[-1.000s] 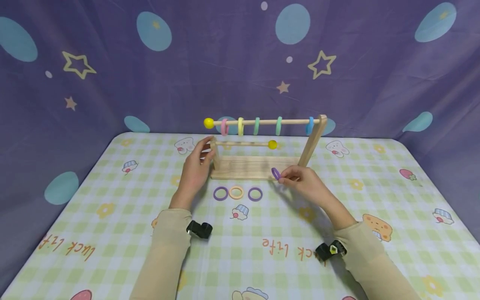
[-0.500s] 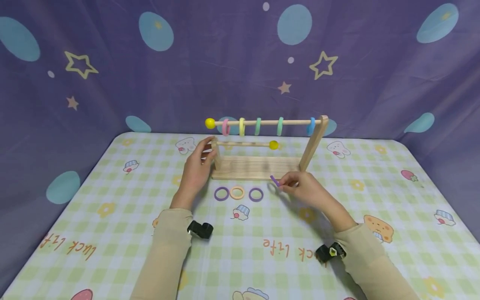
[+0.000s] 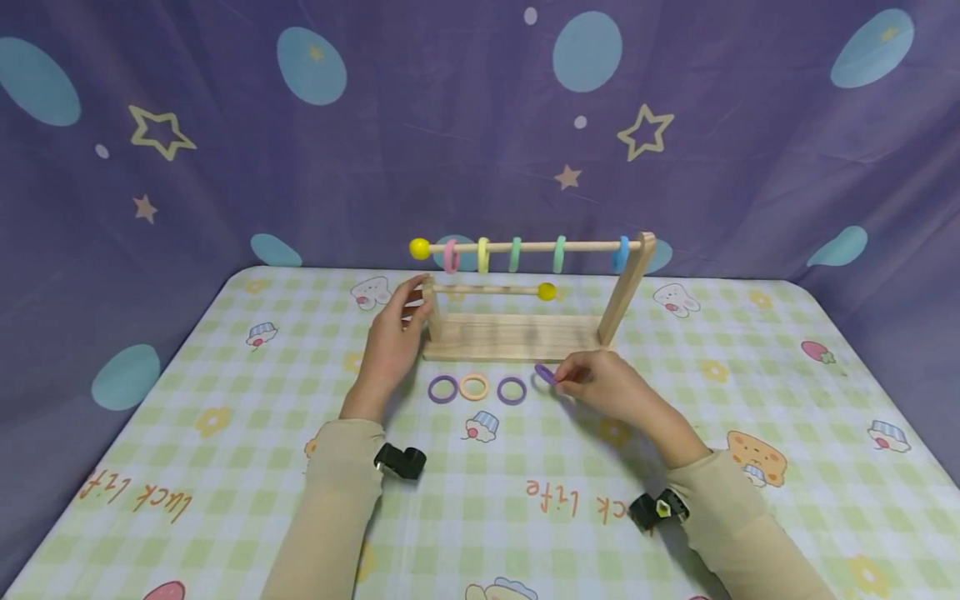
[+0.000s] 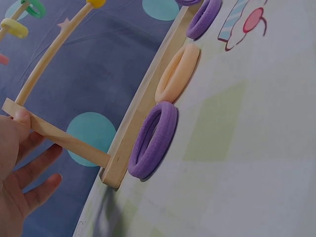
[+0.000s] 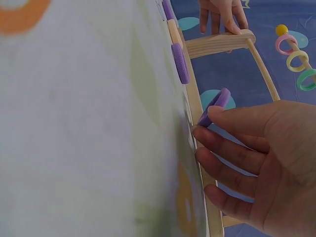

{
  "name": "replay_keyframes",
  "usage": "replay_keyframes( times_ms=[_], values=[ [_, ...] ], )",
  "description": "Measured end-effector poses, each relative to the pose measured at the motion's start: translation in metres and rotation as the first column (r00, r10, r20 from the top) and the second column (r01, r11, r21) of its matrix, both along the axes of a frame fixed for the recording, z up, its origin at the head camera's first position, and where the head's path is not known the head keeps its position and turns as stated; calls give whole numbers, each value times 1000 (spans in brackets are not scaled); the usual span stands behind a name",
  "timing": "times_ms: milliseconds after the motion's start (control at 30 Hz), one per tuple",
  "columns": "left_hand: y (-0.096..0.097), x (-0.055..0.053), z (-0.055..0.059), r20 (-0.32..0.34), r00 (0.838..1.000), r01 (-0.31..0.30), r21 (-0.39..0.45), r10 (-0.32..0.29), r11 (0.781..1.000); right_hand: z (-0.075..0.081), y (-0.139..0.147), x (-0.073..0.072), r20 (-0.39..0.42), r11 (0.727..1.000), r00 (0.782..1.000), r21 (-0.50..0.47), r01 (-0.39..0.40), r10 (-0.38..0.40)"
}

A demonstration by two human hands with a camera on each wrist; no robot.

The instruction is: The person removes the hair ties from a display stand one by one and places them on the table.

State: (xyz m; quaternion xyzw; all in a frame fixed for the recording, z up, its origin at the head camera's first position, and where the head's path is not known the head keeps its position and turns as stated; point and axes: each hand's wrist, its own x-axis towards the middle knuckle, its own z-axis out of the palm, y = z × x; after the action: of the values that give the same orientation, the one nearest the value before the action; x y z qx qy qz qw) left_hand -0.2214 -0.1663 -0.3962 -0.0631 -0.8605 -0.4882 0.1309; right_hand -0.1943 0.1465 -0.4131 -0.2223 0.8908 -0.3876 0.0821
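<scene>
A wooden rack stands on the table, its top rod carrying several coloured rings. My left hand grips the rack's short left post, thumb on top. My right hand pinches a purple ring between thumb and fingers, held tilted just above the cloth by the rack's front edge. In the right wrist view this purple ring sits at my fingertips. Three rings lie flat in a row before the rack: purple, orange, purple.
A checked green tablecloth with cartoon prints covers the table. A purple curtain with stars and blue ovals hangs close behind the rack. A lower rod with a yellow ball sticks out from the left post.
My right hand has lowered the purple ring from the rack's base height down and slightly left toward the row of rings. The left hand has stayed on the post.
</scene>
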Motion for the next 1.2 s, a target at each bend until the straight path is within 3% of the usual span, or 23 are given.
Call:
replay_keyframes(
  times_ms=[300, 1033, 1200],
  values=[
    [0, -1, -2, -9, 1000, 4, -1, -4, 1000, 0, 0, 1, -32, 999, 999, 15, -36, 37],
    [0, 0, -1, 1, 1000, -6, -7, 6, 1000, 0, 1, 1, -14, 997, 997, 2, -78, 78],
    [1, 0, 0, -7, 1000, -6, -5, 6, 1000, 3, 6, -1, -50, 997, 996, -19, -74, 73]
  ],
)
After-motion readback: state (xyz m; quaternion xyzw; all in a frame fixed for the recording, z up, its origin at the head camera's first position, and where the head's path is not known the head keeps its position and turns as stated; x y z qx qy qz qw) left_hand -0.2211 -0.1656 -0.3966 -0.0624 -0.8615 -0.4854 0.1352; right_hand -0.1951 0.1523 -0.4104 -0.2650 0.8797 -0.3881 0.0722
